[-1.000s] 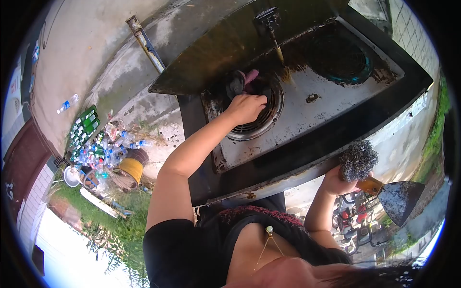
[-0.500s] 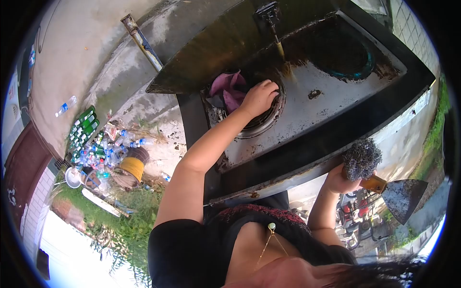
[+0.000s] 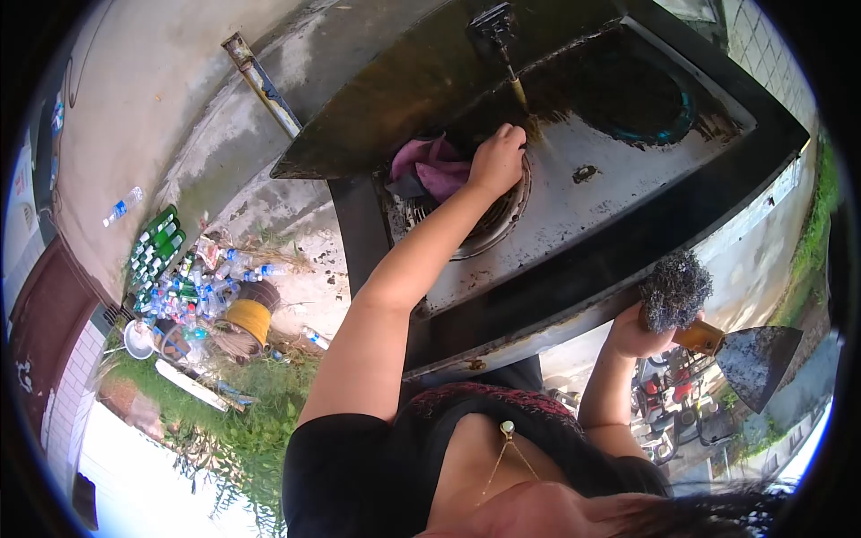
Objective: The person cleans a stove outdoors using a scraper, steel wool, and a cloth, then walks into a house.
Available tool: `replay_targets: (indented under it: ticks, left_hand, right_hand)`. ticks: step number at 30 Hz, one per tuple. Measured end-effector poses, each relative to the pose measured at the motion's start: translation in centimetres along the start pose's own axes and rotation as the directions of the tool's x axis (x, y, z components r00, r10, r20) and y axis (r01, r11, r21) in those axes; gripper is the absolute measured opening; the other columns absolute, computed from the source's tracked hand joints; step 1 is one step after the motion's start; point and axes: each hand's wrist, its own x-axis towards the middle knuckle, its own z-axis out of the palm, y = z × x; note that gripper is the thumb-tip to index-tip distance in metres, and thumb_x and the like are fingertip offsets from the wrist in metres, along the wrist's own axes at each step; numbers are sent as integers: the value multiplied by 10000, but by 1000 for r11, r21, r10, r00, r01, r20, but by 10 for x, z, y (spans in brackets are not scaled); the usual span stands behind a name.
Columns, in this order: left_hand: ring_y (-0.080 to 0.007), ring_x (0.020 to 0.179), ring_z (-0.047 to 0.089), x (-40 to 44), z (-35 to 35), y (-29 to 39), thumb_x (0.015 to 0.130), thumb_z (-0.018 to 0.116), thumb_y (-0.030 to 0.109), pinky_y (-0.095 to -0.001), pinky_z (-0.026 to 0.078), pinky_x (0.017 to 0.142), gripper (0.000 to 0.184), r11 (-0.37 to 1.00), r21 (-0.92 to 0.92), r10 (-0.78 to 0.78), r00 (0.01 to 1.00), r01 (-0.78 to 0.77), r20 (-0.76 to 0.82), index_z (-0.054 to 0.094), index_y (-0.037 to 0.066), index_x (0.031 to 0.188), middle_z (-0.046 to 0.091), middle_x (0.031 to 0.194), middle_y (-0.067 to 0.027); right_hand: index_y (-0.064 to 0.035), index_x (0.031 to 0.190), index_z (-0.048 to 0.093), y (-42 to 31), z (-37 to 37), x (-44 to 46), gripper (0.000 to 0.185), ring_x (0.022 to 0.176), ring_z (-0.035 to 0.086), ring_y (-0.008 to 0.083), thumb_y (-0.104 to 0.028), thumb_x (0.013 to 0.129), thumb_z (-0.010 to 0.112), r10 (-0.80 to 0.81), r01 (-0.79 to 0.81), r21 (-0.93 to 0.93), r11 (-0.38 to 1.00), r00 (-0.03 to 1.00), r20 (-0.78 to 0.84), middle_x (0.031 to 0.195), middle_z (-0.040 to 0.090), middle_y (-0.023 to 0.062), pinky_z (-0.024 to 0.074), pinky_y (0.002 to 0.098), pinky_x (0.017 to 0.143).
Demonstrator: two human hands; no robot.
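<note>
My left hand (image 3: 499, 163) is over the left burner of a greasy gas stove (image 3: 574, 220). Its fingers are curled in at the far right side of the round metal burner ring (image 3: 511, 218); whatever they grip is hidden. Beside that wrist, a crumpled purple cloth (image 3: 441, 175) lies on the burner. Near the stove's front edge, my right hand (image 3: 639, 335) is closed around a clump of steel wool (image 3: 677, 291) and a scraper (image 3: 758, 363). The scraper's broad, stained blade points right, and its yellow-brown handle runs into the hand.
A thin tool with a black end and a yellowish part (image 3: 513, 76) stands against the stove's back panel (image 3: 386, 99). The second burner opening (image 3: 641, 99) is at the far right. Green bottles (image 3: 157, 242), plastic bottles and a yellow-banded container (image 3: 247, 323) are on the ground at left.
My left hand has shifted slightly up and away along the burner ring, with the fingers curled tighter. My right hand keeps the steel wool and scraper in nearly the same place.
</note>
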Motion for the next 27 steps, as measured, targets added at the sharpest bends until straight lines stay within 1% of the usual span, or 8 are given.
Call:
replay_targets:
  ticks: [2,4,8,9,14,15,22,27]
  left_hand:
    - [-311,756,522,27,5,-19,704,583,104,-381,423,636,143,982,96,-152,985,160,-81,479,47,784,531,796,-119]
    - [-315,718,543,48,-13,-26,747,553,137,-369,429,624,120,937,0,-322,866,348,-382,515,39,804,560,746,-158]
    - [-317,755,539,-5,-21,-15,735,566,142,-355,429,630,165,999,-7,-47,997,47,61,539,-10,793,563,832,-161]
    - [-319,770,535,-27,-23,-6,718,578,122,-341,432,651,164,1000,-18,14,1000,-14,-3,549,-19,796,564,860,-148]
    - [-248,733,547,-94,-67,27,689,606,57,-279,429,623,162,988,-139,-34,976,65,214,562,-28,820,533,896,-103]
    - [-249,731,549,-94,-68,27,687,606,55,-282,432,624,161,987,-161,4,982,28,191,565,-26,819,538,886,-102]
    - [-271,692,566,-33,-14,-4,650,608,42,-305,457,622,115,992,-102,70,992,-81,-106,608,-12,751,584,769,-117]
    - [-280,690,567,-41,-27,10,629,617,32,-307,458,627,148,992,-117,-54,999,54,6,614,-13,769,585,772,-129]
  right_hand:
    - [-83,1058,388,6,-4,-1,351,971,460,193,-41,718,464,109,-109,-15,994,994,13,1026,452,63,352,346,899]
    - [-92,1071,383,6,-2,-2,343,979,451,180,-26,739,437,116,-118,109,987,993,23,1041,445,57,350,337,904]
    - [-92,1120,373,13,-6,-5,361,1006,433,177,0,773,406,24,-27,45,999,998,63,1093,424,70,338,328,917]
    - [-78,1135,368,13,-6,-6,371,1019,424,182,3,775,406,-30,30,-3,1000,997,75,1114,414,81,330,326,923]
    - [12,1142,373,2,0,6,439,1034,423,240,24,721,497,-294,312,-186,932,948,121,1139,415,130,314,346,913]
    - [30,1132,386,-9,4,10,449,1030,429,258,28,704,523,-414,440,-246,864,898,152,1135,423,142,316,358,906]
    - [79,1051,469,-17,6,8,357,1041,424,366,19,708,551,-442,449,-407,796,889,116,1113,446,246,301,409,906]
    - [69,959,511,-24,11,16,271,987,470,375,29,700,576,-555,552,-370,747,825,111,1101,451,253,367,417,838]
